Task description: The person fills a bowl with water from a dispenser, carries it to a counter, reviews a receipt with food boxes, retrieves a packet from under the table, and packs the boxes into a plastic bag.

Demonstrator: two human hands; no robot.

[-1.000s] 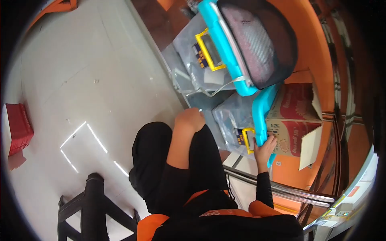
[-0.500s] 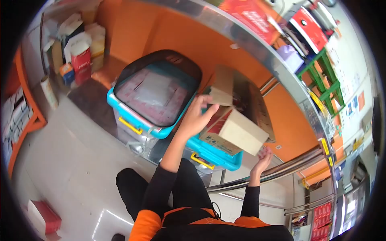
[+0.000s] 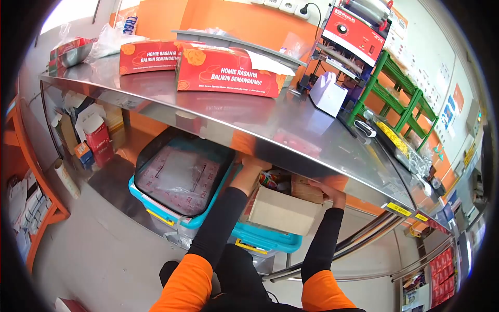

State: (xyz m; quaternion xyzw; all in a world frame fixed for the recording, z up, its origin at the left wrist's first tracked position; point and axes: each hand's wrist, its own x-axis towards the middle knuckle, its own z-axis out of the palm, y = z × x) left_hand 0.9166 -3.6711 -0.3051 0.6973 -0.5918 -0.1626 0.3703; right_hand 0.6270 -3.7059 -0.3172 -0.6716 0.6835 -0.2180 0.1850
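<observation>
Cardboard box (image 3: 283,210) between left fingers (image 3: 262,164) and right fingers (image 3: 321,187), grip unclear; red carton (image 3: 223,87) reads "HOMIE RASANYA BALIKIN SEMANGATMU!"

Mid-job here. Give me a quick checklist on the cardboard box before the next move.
1. Left hand at the cardboard box's left: ok.
2. Right hand at its right: ok.
3. Firm grip by both: cannot tell.
4. Box shut: not ok, open at the top.
5. Free space above: not ok, the steel table overhangs its rear.
6. Box resting on the teal lid: cannot tell, contact hidden.
</observation>
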